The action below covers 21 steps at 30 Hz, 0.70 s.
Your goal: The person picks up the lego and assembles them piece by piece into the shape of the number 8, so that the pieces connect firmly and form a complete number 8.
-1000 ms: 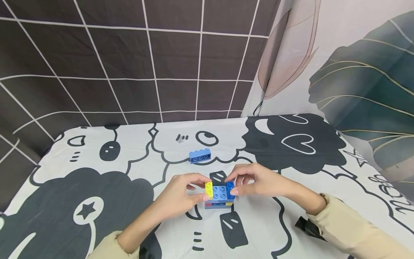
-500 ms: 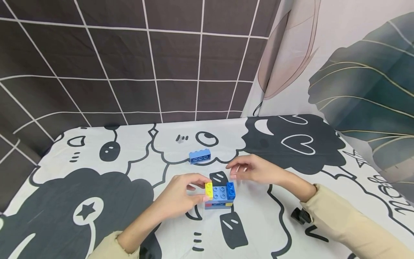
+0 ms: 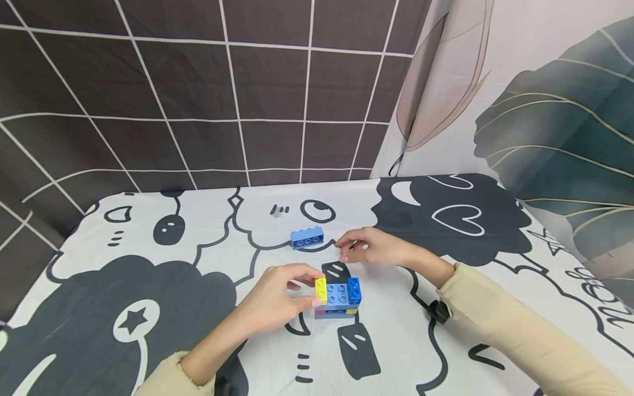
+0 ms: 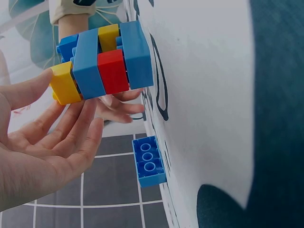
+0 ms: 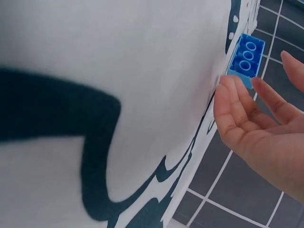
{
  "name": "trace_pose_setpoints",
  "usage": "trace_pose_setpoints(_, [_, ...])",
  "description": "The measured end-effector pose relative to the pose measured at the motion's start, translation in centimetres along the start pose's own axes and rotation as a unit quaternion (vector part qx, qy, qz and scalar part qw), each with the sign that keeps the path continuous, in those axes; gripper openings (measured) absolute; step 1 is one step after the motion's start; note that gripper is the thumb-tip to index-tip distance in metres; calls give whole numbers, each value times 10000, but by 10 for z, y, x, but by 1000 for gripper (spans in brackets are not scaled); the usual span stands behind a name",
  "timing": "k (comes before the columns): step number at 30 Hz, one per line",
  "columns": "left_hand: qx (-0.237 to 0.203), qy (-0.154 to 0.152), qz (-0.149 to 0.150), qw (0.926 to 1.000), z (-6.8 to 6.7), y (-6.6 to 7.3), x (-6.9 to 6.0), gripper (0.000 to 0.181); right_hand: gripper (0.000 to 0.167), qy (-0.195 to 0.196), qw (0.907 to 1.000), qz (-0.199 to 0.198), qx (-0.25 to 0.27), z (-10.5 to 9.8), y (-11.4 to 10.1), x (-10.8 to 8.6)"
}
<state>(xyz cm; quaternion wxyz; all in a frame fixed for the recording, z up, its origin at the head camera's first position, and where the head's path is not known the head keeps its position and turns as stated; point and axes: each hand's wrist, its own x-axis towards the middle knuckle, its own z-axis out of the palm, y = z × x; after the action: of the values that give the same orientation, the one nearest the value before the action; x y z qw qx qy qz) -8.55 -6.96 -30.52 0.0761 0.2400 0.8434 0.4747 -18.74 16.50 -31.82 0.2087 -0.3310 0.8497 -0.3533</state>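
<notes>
A small stack of toy building bricks (image 3: pixel 338 296) stands on the cloth, with a yellow brick (image 3: pixel 321 290) on its top left and a dark blue brick (image 3: pixel 354 290) on its top right. Between thumb and fingers, my left hand (image 3: pixel 277 297) pinches the yellow brick. In the left wrist view a red brick (image 4: pixel 113 71) shows between two light blue layers. Behind the stack, a loose blue brick (image 3: pixel 307 238) lies on its side, its hollow underside facing me. My right hand (image 3: pixel 376 246) is just right of that brick, apart from it, fingers loosely bent and holding nothing.
A white cloth (image 3: pixel 267 352) with black cartoon drawings covers the table. Behind it hangs a dark gridded curtain (image 3: pixel 198 99), with a leaf-patterned curtain (image 3: pixel 555 110) to the right.
My right hand has let go of the dark blue brick on the stack and moved away from me, towards the loose blue brick. My left hand has stayed on the yellow brick.
</notes>
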Motion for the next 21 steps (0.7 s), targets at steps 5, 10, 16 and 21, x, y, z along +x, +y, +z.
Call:
trace_pose_setpoints(5, [-5,-41,-13,10000,0,0,1,28,35,116,9996,245,50,0,0,12])
trace_pose_setpoints(10, [-7,-63,-42,10000,-1,0,1,28,37,180,9989,388,170,-1,0,22])
trace_pose_setpoints(16, [-30,-95,-53,9999,-2,1,1,28,35,305,9984,375,303,-2,0,37])
trace_pose_setpoints(21, [-56,-115,-87,9999,-2,1,1,28,34,353,9974,541,308,-1,-2,47])
